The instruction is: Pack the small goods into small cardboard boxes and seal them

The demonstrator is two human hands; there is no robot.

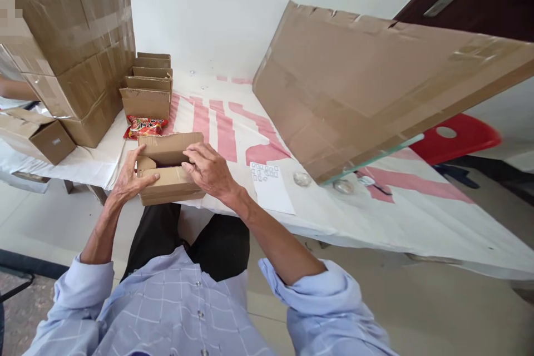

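A small cardboard box (167, 193) sits at the table's near edge in front of me, its top flaps partly raised and a gap between them. My left hand (130, 178) grips its left end, with the thumb laid along the near flap. At the right end, my right hand (207, 168) has its fingers curled over the flaps' edges. The dark slot shows little of what is inside. Just behind the box lies a red printed snack packet (146, 127). Several open small boxes (146, 104) stand in a row beyond that packet.
Taped cartons (79, 61) are stacked at the left, near a separate carton (45, 136) and another person's arm (16, 89). A large cardboard sheet (359, 83) leans at the right. A marked paper (271, 188) and a tape roll (302, 179) lie on the white-covered table (400, 233).
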